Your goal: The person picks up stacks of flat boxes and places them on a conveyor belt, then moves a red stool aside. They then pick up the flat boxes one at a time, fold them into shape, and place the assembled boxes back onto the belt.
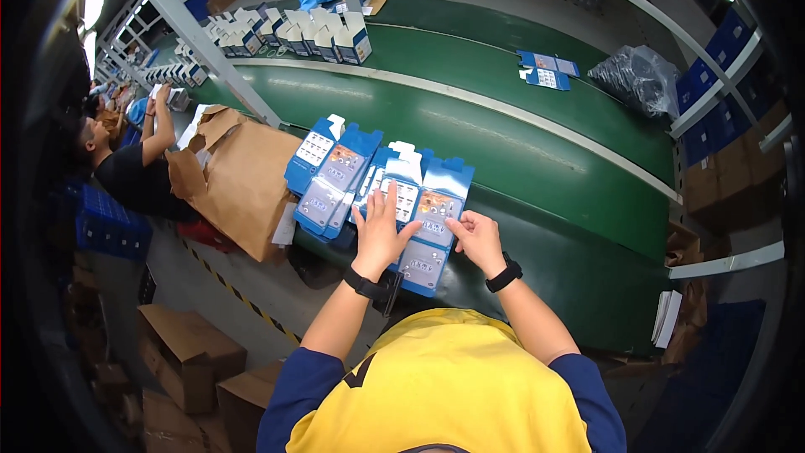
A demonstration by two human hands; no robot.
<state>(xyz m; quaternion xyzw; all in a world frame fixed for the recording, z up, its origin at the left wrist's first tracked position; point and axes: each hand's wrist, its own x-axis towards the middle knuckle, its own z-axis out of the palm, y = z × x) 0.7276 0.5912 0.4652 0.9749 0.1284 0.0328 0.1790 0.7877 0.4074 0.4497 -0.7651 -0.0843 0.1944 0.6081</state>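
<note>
With my left hand (pixel 381 235) spread open over the flat box (pixel 438 203), I should press evenly so my right hand (pixel 479 242), pinching its three-o'clock edge, creases nothing.

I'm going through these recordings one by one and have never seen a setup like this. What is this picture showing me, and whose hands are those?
There is no machine arm here: these are the bare hands of the person wearing the camera. It is a wide fisheye on their head, looking down, so straight edges look bent.

The left hand lies spread on a flat, blue-and-white printed cardboard box blank. The right hand has its fingertips at the blank's right edge; whether they pinch it is unclear.

More flat blue cardboard blanks lie to the left on the long green work surface, beside a large brown paper bag.
</note>
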